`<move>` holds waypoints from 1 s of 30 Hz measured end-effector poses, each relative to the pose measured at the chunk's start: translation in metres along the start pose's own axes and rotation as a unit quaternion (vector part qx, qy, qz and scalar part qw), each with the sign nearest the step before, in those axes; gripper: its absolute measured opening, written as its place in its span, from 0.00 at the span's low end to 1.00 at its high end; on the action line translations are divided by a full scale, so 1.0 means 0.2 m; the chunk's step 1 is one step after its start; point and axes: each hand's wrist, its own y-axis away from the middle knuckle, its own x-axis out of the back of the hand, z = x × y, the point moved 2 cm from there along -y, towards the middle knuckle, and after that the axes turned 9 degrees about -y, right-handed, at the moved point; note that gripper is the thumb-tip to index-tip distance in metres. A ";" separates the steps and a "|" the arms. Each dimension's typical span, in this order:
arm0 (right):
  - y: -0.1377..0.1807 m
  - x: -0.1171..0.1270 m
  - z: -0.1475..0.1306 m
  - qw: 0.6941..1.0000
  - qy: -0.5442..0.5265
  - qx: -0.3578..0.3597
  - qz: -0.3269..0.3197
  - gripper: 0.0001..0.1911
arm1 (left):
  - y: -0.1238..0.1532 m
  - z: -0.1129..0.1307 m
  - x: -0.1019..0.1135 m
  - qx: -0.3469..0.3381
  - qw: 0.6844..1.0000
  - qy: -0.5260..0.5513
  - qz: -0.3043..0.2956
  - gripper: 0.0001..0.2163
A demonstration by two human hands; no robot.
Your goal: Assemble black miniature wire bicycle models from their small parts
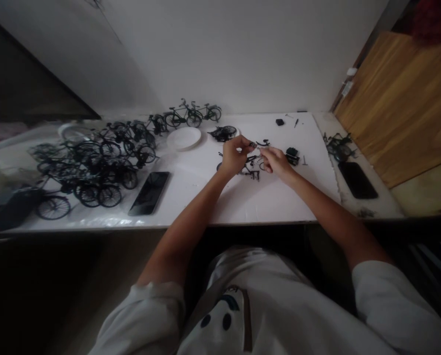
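Over the white tabletop my two hands meet with their fingertips close together. My left hand pinches a small dark part, its exact kind too small to tell. My right hand is closed in a pinch at the same spot, and what sits between its fingers I cannot make out. Below and between the hands lie dark pieces of a miniature bicycle, partly covered by the fingers. Beyond the fingertips is a small curved black part.
Many black miniature bicycles crowd the left side. A white round lid and a smartphone lie nearer. Dark small parts and a black block sit to the right. Another dark phone rests beside a wooden panel.
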 end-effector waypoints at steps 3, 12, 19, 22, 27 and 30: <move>-0.01 0.00 0.01 0.999 0.012 0.030 0.011 0.23 | 0.00 -0.01 0.00 0.017 1.000 0.005 -0.003 0.06; 0.06 0.02 -0.06 0.953 0.206 0.220 0.020 0.22 | -0.02 -0.05 0.00 0.066 0.991 0.113 -0.009 0.12; 0.10 0.00 -0.10 0.936 0.253 0.243 -0.015 0.22 | -0.04 -0.04 0.02 0.061 0.982 0.171 -0.044 0.17; 0.10 0.01 -0.10 0.939 0.251 0.234 -0.002 0.22 | -0.04 -0.04 0.02 0.055 0.988 0.138 -0.044 0.13; 0.07 0.02 -0.05 0.948 0.239 0.208 -0.030 0.27 | -0.03 -0.06 0.02 0.047 0.994 0.086 -0.037 0.08; 0.07 0.00 0.00 0.968 0.192 0.159 -0.039 0.31 | -0.02 -0.07 0.02 0.042 0.995 0.084 -0.035 0.10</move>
